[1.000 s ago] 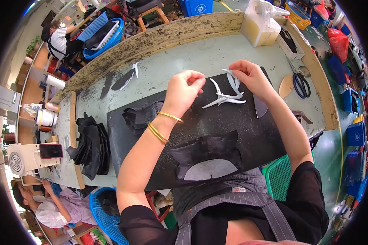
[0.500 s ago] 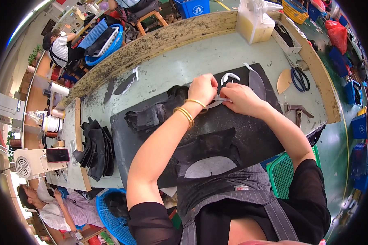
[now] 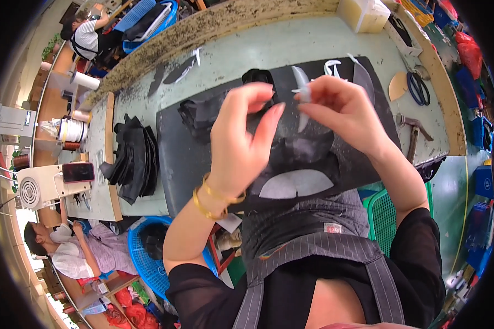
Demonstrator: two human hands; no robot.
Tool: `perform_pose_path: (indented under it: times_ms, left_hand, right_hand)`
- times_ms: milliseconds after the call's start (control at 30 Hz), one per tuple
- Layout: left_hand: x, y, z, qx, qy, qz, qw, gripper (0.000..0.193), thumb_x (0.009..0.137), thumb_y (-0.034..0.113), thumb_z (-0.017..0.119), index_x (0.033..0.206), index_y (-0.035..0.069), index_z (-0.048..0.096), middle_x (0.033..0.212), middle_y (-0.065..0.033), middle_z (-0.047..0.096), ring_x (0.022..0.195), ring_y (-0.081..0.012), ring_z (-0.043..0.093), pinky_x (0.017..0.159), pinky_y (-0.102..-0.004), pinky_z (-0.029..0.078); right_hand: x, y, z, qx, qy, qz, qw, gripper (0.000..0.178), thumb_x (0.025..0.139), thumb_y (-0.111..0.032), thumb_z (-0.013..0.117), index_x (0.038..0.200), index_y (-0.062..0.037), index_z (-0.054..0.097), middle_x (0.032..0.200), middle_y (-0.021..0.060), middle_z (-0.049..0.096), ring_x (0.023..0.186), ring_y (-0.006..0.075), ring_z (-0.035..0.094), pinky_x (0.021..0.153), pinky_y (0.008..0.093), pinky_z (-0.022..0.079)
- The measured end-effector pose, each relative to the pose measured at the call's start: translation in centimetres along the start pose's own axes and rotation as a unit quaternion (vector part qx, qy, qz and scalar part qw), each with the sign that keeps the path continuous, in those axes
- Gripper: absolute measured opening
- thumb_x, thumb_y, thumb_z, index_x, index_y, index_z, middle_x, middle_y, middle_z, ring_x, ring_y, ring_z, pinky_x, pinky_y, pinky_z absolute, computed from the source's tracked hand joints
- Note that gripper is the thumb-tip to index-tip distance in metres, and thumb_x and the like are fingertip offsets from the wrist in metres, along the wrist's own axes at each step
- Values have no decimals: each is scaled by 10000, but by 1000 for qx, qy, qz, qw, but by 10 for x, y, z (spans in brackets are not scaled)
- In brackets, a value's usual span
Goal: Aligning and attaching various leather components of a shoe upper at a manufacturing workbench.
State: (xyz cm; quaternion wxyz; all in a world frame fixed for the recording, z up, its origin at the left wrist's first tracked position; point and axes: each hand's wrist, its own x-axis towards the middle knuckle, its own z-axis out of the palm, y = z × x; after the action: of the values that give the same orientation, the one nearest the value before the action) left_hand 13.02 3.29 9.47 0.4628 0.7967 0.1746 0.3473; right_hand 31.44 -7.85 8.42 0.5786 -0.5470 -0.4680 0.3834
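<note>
My right hand [image 3: 343, 107] pinches a thin curved grey-white strip [image 3: 303, 122] between thumb and fingers, above the black work board [image 3: 362, 164]. To its left, my left hand [image 3: 239, 134] is raised with thumb and fingers apart, holding nothing. Beneath the hands lies a black panel [image 3: 307, 149] whose near part carries a pale grey half-oval patch [image 3: 296, 185]. Folded black pieces [image 3: 196, 114] rest on the board's left side, partly behind my left hand. Past my right hand, a white curved strip [image 3: 331, 67] lies at the board's far edge.
Scissors [image 3: 418, 89] and a hammer [image 3: 414, 131] lie right of the board. A pile of black pieces [image 3: 132, 159] sits at the left. A raised wooden rim [image 3: 225, 33] borders the far side. Baskets, blue [image 3: 140, 266] and green [image 3: 384, 222], stand below the table; a co-worker [image 3: 88, 241] sits left.
My hands were close together at the strip. My left hand has let go and moved left and nearer, opening; my right hand has lifted the strip. The whole view has shifted slightly.
</note>
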Motion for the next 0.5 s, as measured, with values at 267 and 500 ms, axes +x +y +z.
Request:
perform_pose_path:
  times_ms: [267,500]
  left_hand:
    - [-140,-31,5,398,-199,165,880,382,822,126,634,1180,-8,648,1186,-133,642,1097,-293,612,976,-425,493]
    - [-182,-43,24,403,-113,166,893,382,855,148,593,1189,-25,660,1169,-138,610,1120,-283,576,999,-434,483]
  right_hand:
    - [-86,17,69,-177,4,-91,980,157,829,58,697,953,-19,639,917,129,633,777,285,672,696,329,556]
    - [-95,49,84,-221,-7,49,974,104,881,-8,680,978,6,648,927,150,677,822,286,709,706,340,573]
